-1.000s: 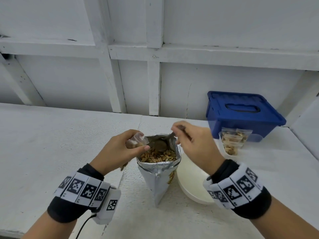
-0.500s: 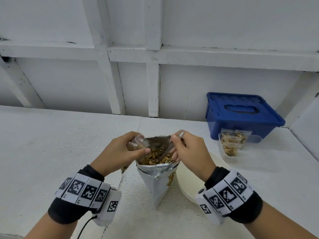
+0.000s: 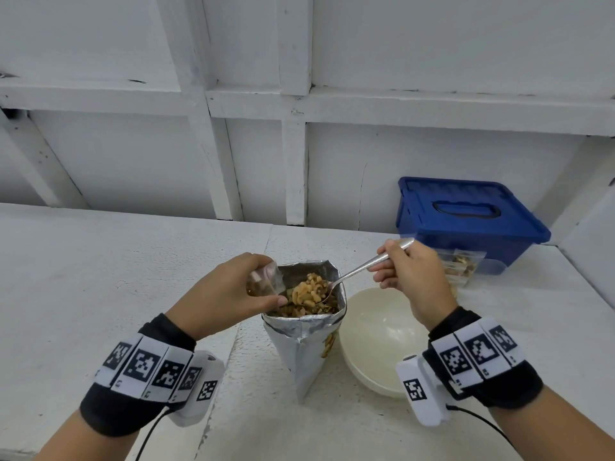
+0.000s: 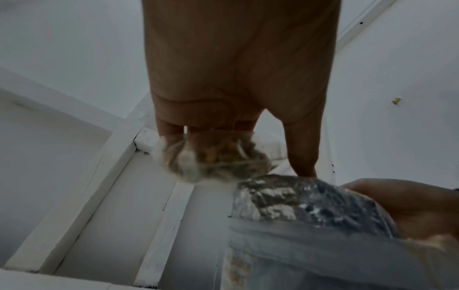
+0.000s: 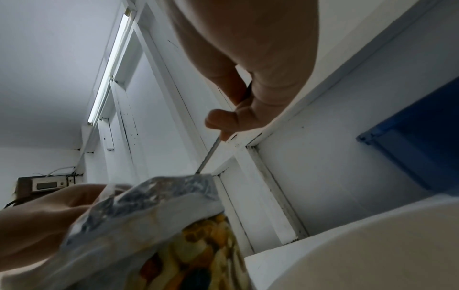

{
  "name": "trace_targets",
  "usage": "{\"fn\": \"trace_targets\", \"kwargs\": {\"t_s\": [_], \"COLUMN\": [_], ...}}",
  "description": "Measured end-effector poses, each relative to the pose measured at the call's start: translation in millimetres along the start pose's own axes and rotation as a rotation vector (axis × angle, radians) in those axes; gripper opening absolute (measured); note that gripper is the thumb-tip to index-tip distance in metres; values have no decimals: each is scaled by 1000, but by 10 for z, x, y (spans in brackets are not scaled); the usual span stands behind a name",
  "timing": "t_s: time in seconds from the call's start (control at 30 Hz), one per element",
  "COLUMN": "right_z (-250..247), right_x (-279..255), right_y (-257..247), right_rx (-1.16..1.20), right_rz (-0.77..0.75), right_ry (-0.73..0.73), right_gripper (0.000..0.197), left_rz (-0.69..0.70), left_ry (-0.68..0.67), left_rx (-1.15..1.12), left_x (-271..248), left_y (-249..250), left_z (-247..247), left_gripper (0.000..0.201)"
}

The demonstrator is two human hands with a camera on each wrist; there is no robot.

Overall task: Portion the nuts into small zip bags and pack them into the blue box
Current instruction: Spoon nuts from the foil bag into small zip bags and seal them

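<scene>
The right hand (image 3: 411, 277) is pinching a slim silver metal spoon (image 3: 352, 272) heaped with nuts while the left hand (image 3: 229, 292) is gripping a small clear zip bag (image 3: 266, 282) at the open foil nut pouch (image 3: 304, 334), probably catching spills, with the lidded blue plastic box (image 3: 466, 224) waiting behind.

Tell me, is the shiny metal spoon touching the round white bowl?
Apart. The head view shows the shiny metal spoon raised over the nut bag, with bare table between it and the round white bowl.

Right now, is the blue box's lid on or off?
On. The blue box sits at the table's far right with its lid flat across the top, handle recess facing up. Filled zip bags lean against its front, not yet packed.
</scene>
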State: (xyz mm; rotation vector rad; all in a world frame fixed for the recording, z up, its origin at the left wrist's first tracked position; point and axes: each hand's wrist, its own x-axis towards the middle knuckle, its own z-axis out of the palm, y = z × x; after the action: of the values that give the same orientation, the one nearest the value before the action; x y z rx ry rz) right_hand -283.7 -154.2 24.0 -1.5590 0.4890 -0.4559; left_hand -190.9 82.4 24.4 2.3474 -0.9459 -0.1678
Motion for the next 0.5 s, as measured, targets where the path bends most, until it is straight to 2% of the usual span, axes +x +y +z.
{"fn": "trace_targets", "kwargs": {"t_s": [0.1, 0.23, 0.5], "right_z": [-65, -78, 164], "right_x": [24, 35, -28], "right_y": [-97, -202, -295], "right_rx": [-17, 3, -37], "right_rz": [-55, -100, -194], "right_ry": [40, 52, -31], "right_gripper": [22, 22, 22], "left_rz": [10, 23, 10], "left_ry": [-29, -36, 18], "left_rx": [85, 100, -110], "left_x": [16, 40, 93], "left_y": [34, 107, 172], "left_z": [-17, 4, 137], "left_gripper": [56, 55, 60]}}
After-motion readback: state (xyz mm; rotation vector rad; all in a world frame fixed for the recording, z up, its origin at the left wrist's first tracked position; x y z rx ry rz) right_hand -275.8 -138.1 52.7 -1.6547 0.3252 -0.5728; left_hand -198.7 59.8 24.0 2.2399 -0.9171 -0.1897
